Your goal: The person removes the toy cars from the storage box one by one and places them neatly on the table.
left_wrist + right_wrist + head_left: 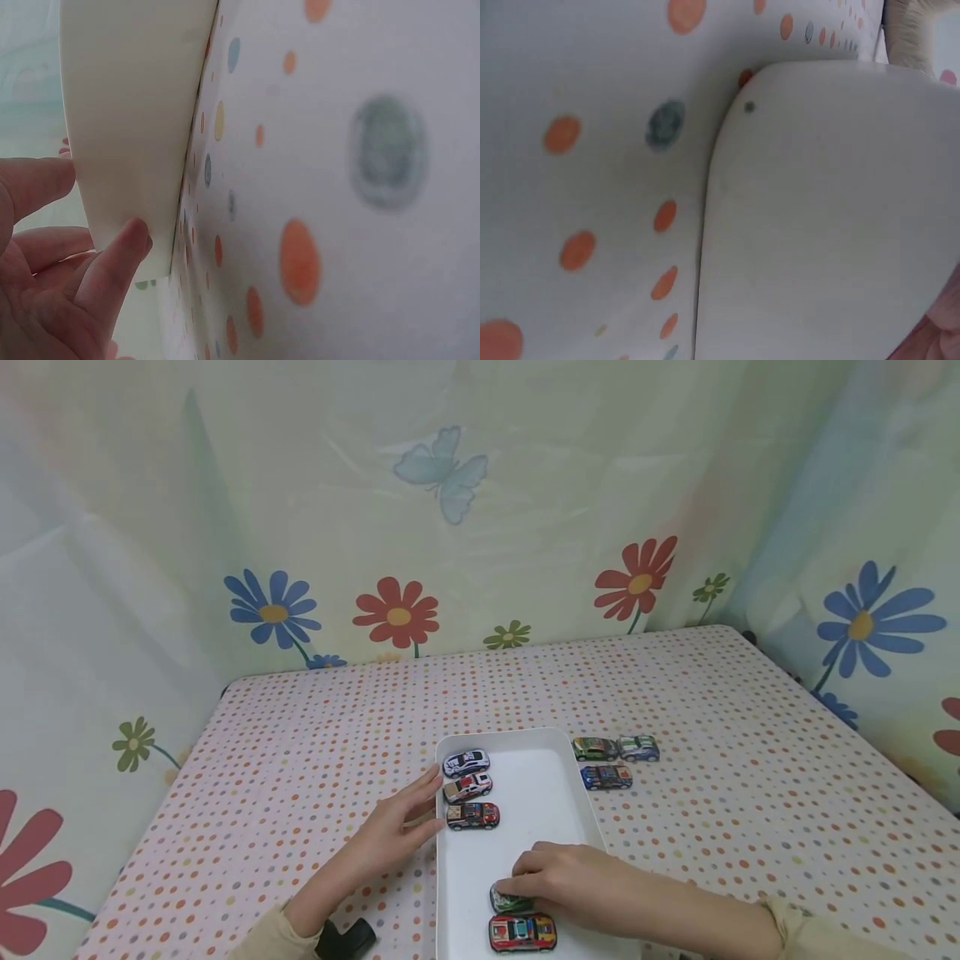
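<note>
At lower centre, the right hand [566,878] pinches the green car [510,903], seemingly positioning it; the left hand [390,832], fingers extended, touches the tray [532,802]. Release likely needs care beside the red car [522,933].

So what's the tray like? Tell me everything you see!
The tray is white and smooth, like plastic, a long rectangle with rounded corners and raised walls. It sits flat on the dotted cloth; the head view crops its near end. The left hand touches its left wall. Three cars stand inside along that wall, two more nearer the camera, the right hand on the green one.
</note>
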`<act>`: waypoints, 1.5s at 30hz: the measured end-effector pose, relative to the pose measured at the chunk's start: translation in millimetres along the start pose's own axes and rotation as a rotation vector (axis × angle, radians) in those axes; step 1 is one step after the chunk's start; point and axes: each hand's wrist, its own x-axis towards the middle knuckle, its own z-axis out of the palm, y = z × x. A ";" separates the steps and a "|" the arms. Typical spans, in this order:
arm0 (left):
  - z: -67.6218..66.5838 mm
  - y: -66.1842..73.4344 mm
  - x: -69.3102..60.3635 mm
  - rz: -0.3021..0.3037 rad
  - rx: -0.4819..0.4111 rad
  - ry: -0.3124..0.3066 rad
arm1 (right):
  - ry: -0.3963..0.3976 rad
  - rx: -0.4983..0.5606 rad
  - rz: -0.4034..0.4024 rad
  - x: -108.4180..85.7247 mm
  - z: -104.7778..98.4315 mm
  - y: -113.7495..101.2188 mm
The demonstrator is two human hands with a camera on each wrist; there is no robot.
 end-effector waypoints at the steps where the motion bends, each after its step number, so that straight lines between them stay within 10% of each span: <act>1: 0.0 -0.2 -0.1 0.001 -0.003 -0.001 | 0.014 0.002 -0.001 -0.1 -0.4 0.3; 12: 0.2 -1.0 -0.1 0.007 0.010 0.005 | 0.122 0.190 0.159 -16.8 -43.9 19.2; 21: 0.6 -1.0 -0.1 0.009 0.028 0.011 | 0.171 0.073 0.415 -53.6 -74.5 51.0; 45: -0.8 -2.1 -0.2 0.009 0.012 -0.010 | 0.152 0.073 0.619 -112.2 -57.0 132.8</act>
